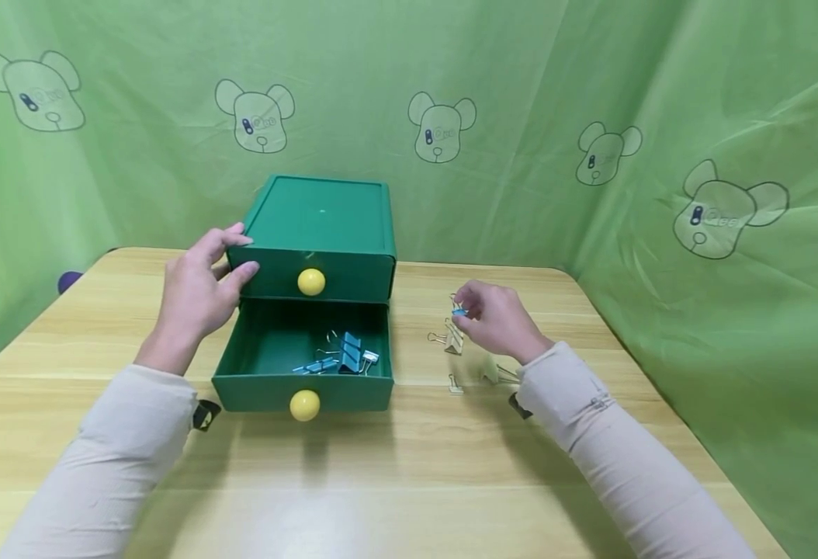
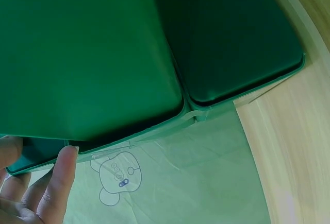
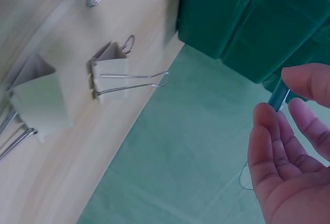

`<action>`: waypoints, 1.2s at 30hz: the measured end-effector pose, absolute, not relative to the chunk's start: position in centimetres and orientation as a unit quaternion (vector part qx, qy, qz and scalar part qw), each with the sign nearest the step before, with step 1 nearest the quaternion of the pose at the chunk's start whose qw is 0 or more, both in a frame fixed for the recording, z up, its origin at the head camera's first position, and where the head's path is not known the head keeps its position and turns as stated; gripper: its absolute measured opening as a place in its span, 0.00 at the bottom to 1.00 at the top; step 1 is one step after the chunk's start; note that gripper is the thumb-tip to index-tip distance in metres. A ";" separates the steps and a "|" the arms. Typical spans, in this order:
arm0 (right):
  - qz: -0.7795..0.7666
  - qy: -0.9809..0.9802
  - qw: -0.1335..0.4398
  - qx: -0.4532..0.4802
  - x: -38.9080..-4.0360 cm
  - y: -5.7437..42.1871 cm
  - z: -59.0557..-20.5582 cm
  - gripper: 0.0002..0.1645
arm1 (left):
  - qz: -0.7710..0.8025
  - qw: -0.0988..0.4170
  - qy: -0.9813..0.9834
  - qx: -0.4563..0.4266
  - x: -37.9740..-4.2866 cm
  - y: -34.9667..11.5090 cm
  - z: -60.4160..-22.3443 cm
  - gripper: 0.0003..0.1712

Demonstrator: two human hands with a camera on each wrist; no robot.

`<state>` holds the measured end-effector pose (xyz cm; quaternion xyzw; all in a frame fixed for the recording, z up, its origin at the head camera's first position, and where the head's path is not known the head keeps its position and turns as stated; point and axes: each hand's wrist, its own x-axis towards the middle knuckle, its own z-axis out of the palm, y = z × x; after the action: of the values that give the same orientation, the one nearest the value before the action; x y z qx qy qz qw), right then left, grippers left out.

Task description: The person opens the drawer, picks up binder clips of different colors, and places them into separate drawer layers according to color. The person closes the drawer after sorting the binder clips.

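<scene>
A green two-drawer box (image 1: 318,217) stands on the table, its lower drawer (image 1: 262,392) pulled out. Several blue binder clips (image 1: 350,352) lie inside that drawer. My left hand (image 1: 202,283) grips the box's upper left front corner, thumb on the front and fingers at the top edge and side. In the left wrist view its fingertips (image 2: 66,167) touch the box edge. Right of the box, my right hand (image 1: 500,318) pinches a small blue binder clip (image 3: 279,95) between thumb and fingers, above the table. A cream binder clip (image 1: 454,338) lies just below that hand.
Nearer to me lie a small cream clip (image 1: 455,386) and a larger one (image 1: 490,371), partly behind the right wrist. Yellow knobs (image 1: 311,282) stick out from both drawer fronts. A green curtain (image 1: 514,194) with bear drawings hangs behind and to the right.
</scene>
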<state>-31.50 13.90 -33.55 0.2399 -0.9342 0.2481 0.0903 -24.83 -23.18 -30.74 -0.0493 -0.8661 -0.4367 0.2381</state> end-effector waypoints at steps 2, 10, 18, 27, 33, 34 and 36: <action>0.251 -0.933 0.088 0.241 -31.3 13.7 -33.3 0.12 | -0.437 0.237 -0.866 -0.049 -24.8 -23.2 -30.7 0.18; 0.255 -0.928 0.091 0.256 -30.5 12.9 -32.7 0.13 | -0.438 0.240 -0.865 -0.049 -24.8 -23.2 -30.8 0.18; 0.262 -0.916 0.106 0.285 -29.4 12.0 -31.9 0.10 | -0.437 0.242 -0.865 -0.056 -25.0 -23.0 -31.0 0.18; 0.273 -0.901 0.117 0.316 -28.5 10.5 -31.0 0.09 | -0.437 0.242 -0.865 -0.050 -24.9 -23.1 -30.8 0.18; 0.276 -0.891 0.126 0.338 -28.2 9.9 -30.5 0.09 | -0.435 0.247 -0.864 -0.053 -25.0 -23.2 -30.8 0.18; 0.278 -0.889 0.125 0.341 -28.2 9.8 -30.4 0.09 | -0.435 0.248 -0.864 -0.054 -25.0 -23.2 -30.8 0.18; 0.277 -0.889 0.124 0.344 -28.0 9.5 -30.2 0.09 | -0.435 0.247 -0.864 -0.054 -25.0 -23.2 -30.8 0.18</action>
<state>-27.97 9.55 -30.21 0.3437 -0.8887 0.2771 0.1238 -25.00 -23.20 -30.84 -0.0537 -0.8641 -0.4351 0.2475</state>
